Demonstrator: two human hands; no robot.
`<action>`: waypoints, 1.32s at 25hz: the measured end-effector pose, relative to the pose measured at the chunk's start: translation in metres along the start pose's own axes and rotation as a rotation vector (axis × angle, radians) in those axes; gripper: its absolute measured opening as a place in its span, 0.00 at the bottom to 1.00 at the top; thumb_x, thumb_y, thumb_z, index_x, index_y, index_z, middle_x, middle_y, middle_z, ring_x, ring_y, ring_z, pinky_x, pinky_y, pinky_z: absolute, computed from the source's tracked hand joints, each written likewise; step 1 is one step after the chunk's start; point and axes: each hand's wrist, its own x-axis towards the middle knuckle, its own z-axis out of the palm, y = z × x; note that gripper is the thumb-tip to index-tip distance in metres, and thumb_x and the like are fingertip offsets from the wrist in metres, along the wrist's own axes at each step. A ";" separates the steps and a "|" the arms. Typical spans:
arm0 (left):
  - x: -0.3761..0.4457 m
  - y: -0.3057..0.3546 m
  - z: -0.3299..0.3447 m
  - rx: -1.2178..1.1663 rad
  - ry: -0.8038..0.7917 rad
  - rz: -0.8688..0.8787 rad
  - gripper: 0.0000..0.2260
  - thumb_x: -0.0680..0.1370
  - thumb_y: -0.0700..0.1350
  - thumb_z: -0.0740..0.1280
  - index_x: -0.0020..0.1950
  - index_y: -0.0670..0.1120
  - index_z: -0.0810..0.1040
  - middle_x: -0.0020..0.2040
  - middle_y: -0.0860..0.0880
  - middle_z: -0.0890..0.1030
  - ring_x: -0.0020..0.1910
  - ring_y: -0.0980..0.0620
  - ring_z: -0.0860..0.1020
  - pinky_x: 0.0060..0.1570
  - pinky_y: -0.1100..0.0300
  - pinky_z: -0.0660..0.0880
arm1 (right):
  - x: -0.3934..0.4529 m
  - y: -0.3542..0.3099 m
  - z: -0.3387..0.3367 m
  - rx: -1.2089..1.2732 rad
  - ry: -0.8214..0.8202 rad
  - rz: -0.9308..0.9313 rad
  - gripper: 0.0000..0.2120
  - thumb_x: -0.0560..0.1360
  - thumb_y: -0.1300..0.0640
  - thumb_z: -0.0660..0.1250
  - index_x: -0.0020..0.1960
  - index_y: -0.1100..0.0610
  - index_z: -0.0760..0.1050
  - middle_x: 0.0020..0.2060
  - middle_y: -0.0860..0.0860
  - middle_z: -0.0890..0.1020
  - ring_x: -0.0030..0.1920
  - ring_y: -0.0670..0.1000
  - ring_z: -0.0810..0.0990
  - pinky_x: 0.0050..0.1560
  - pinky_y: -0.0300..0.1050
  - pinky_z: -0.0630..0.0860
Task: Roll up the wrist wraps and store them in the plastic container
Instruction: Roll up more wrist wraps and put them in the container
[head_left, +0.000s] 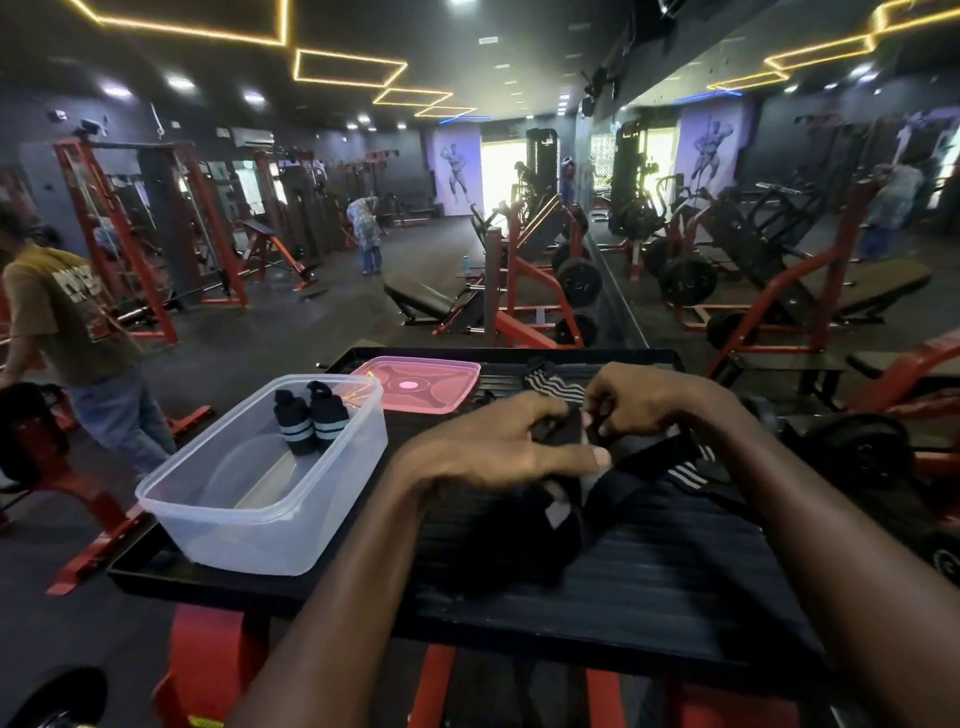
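Note:
A clear plastic container (249, 519) stands on the left of a black ribbed platform (649, 582). Two rolled black wrist wraps with grey stripes (310, 420) stand inside it at the far end. Both hands work on a loose black wrist wrap (631, 480) in the middle of the platform. My left hand (493, 441) lies over one end of it with curled fingers and the thumb stretched right. My right hand (639, 400) pinches the wrap close beside the left fingertips. A striped wrap (553, 385) lies beyond the hands. Another black wrap piece (550, 525) lies below the left hand.
The pink lid (421, 383) lies flat behind the container. Red gym machines and weight plates surround the platform. A person in a brown shirt (67, 322) stands at the left. A mirror wall runs along the right.

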 end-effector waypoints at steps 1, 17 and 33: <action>-0.003 -0.002 0.003 -0.067 -0.096 0.001 0.21 0.76 0.54 0.71 0.56 0.37 0.77 0.48 0.40 0.82 0.46 0.50 0.82 0.51 0.57 0.78 | 0.001 -0.001 0.003 0.016 0.027 0.010 0.10 0.70 0.62 0.71 0.40 0.47 0.82 0.38 0.43 0.84 0.47 0.48 0.82 0.60 0.55 0.77; 0.083 -0.100 0.034 -0.501 0.289 -0.197 0.09 0.78 0.36 0.68 0.58 0.44 0.81 0.49 0.48 0.87 0.50 0.49 0.85 0.55 0.52 0.80 | 0.012 0.008 0.020 0.169 0.671 0.211 0.27 0.71 0.41 0.74 0.66 0.48 0.74 0.62 0.51 0.78 0.65 0.57 0.75 0.61 0.57 0.71; 0.129 -0.105 0.052 -0.813 0.181 -0.291 0.12 0.78 0.40 0.68 0.61 0.41 0.80 0.52 0.43 0.86 0.54 0.43 0.84 0.60 0.44 0.79 | 0.049 0.060 0.084 1.132 0.446 0.079 0.14 0.82 0.56 0.65 0.50 0.66 0.82 0.43 0.57 0.87 0.41 0.50 0.83 0.46 0.50 0.80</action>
